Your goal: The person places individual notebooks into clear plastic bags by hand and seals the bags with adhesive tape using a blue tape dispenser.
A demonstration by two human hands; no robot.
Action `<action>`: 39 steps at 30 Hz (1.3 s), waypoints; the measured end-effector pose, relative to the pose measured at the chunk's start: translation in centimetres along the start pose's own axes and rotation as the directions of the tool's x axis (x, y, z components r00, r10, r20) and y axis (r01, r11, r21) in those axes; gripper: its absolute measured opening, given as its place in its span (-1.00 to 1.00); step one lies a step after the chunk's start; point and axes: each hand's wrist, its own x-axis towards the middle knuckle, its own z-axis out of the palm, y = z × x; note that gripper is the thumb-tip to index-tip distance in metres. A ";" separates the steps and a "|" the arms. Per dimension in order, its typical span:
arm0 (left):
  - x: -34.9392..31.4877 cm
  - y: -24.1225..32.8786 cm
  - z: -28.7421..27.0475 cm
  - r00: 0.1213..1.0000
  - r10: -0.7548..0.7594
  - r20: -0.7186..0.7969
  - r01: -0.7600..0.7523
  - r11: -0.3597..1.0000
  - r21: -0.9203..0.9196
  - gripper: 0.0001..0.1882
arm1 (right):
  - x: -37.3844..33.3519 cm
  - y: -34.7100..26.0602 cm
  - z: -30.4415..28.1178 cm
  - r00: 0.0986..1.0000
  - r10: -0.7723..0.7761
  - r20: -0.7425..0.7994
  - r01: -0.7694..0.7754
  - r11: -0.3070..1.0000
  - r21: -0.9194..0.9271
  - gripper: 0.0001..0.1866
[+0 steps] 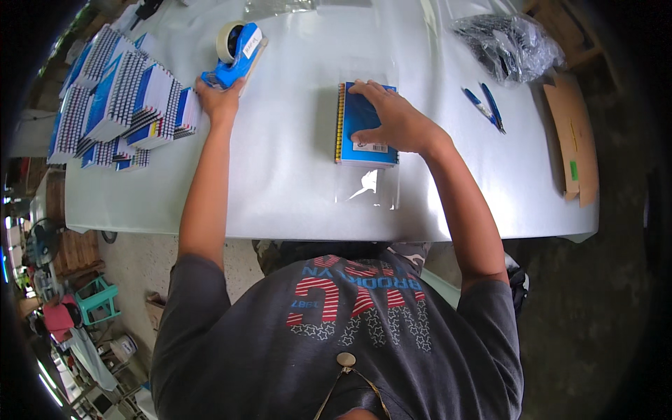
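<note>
My left hand (220, 102) grips the near end of a blue tape dispenser (243, 59), which carries a roll of clear tape (227, 42). In the middle of the table lies a blue-covered, spiral-bound notebook (355, 115), on what looks like a small stack. Its spiral edge faces left, and a white barcode label shows near the bottom. My right hand (402, 122) rests on the cover with fingers and thumb spread. A clear plastic sheet (367, 187) sticks out beneath the notebook toward me and also beyond its far edge.
Stacks of spiral notebooks (115, 98) stand at the table's left. To the right lie two blue pens (486, 108), with a clear plastic bag of black spirals (507, 49) behind them. A brown cardboard piece (575, 143) sits along the right edge of the silvery table (294, 189).
</note>
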 end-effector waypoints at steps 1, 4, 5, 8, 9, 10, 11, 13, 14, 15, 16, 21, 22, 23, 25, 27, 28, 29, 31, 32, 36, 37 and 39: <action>-0.6 2.8 0.6 0.991 -0.070 0.115 0.082 0.991 -0.102 -0.21 | -0.4 0.6 -0.2 1.000 0.018 -0.009 -0.018 1.000 -0.002 -0.16; -3.1 5.7 0.0 0.980 -0.110 0.168 0.135 0.981 -0.142 -0.23 | -0.7 -0.2 -0.4 1.000 0.018 -0.011 -0.018 0.999 -0.028 -0.13; -3.9 5.8 -0.4 0.986 -0.097 0.135 0.111 0.989 -0.099 -0.24 | -0.6 -0.5 -0.4 0.999 0.037 -0.008 -0.037 0.999 -0.026 -0.13; -8.8 9.6 -3.2 0.954 -0.166 0.249 0.196 0.975 -0.103 -0.23 | -0.9 0.3 -0.3 0.999 0.029 -0.035 -0.031 0.999 -0.040 -0.13; -10.2 9.9 -4.3 0.955 -0.100 0.278 0.124 0.990 -0.070 -0.24 | -1.0 0.4 -0.1 0.998 -0.022 -0.060 0.018 0.997 -0.069 -0.13; -11.1 9.9 -5.2 0.950 -0.032 0.310 0.047 0.998 -0.041 -0.24 | -0.9 0.4 0.0 0.998 -0.025 -0.054 0.022 0.998 -0.061 -0.13; -11.5 9.7 -6.2 0.950 -0.036 0.311 0.048 0.998 -0.031 -0.24 | -0.9 0.5 0.1 0.998 -0.026 -0.057 0.023 0.998 -0.050 -0.13; -11.5 8.6 -8.3 0.902 0.077 0.425 -0.011 0.988 -0.156 -0.27 | -0.9 0.4 0.2 0.998 -0.031 -0.053 0.030 0.999 -0.032 -0.13; -10.9 7.7 -8.4 0.924 0.214 0.316 -0.126 0.953 -0.275 -0.38 | -0.9 0.5 0.3 0.996 -0.046 -0.070 0.043 0.998 -0.044 -0.13; -10.3 8.0 -9.2 0.924 0.207 0.322 -0.122 0.956 -0.265 -0.38 | -0.9 0.5 0.5 0.995 -0.058 -0.085 0.054 0.997 -0.055 -0.13; -9.2 9.5 -9.9 0.857 0.038 0.514 0.118 0.957 -0.267 -0.41 | -1.1 0.7 0.6 0.995 -0.048 -0.083 0.044 0.998 -0.050 -0.13; -5.2 14.4 -10.9 0.472 -0.338 0.814 0.455 0.885 0.103 -0.51 | -1.1 0.6 0.7 0.994 -0.025 -0.109 0.019 0.999 -0.050 -0.15; -4.4 13.6 -10.6 0.412 -0.340 0.846 0.460 0.878 0.129 -0.47 | -1.1 0.5 0.7 0.993 -0.026 -0.112 0.021 0.999 -0.047 -0.15; -4.1 13.3 -11.0 0.413 -0.339 0.845 0.456 0.880 0.130 -0.47 | -1.0 0.4 0.6 0.994 -0.026 -0.105 0.022 0.999 -0.037 -0.14; -3.9 13.2 -11.3 0.293 -0.262 0.920 0.468 0.878 0.101 -0.48 | -1.0 0.4 0.6 0.995 -0.011 -0.102 0.009 1.000 -0.019 -0.14; -4.2 12.4 -11.2 0.289 -0.264 0.920 0.582 0.811 0.051 -0.52 | -1.0 0.3 0.7 0.995 -0.015 -0.100 0.010 0.999 -0.049 -0.13; -4.5 11.9 -11.3 0.290 -0.268 0.919 0.689 0.725 -0.006 -0.56 | -1.0 0.4 0.8 0.995 -0.011 -0.103 0.007 0.999 -0.044 -0.13; -4.9 11.5 -11.6 0.287 -0.269 0.919 0.685 0.728 -0.001 -0.56 | -1.0 0.4 0.9 0.994 0.005 -0.107 -0.010 0.999 -0.041 -0.11; -6.2 10.5 -12.5 0.363 -0.155 0.919 0.842 0.477 -0.252 -0.66 | -1.0 0.6 1.1 0.993 0.031 -0.110 -0.035 0.999 -0.035 -0.09; -6.7 9.6 -12.8 0.355 -0.156 0.922 0.843 0.479 -0.244 -0.66 | -1.1 0.7 1.2 0.993 0.034 -0.116 -0.040 0.998 -0.052 -0.09; -9.0 7.3 -13.9 0.371 0.256 0.893 0.869 0.245 -0.431 -0.74 | -1.2 0.7 0.8 0.993 0.009 -0.118 -0.017 0.998 -0.067 -0.10; -9.6 7.2 -13.9 0.402 0.292 0.868 0.874 0.161 -0.458 -0.76 | -1.2 0.6 0.7 0.993 0.008 -0.117 -0.015 0.998 -0.066 -0.10; -10.2 7.1 -14.1 0.423 0.205 0.883 0.845 0.262 -0.466 -0.75 | -1.1 0.3 0.6 0.994 0.011 -0.113 -0.018 0.998 -0.065 -0.13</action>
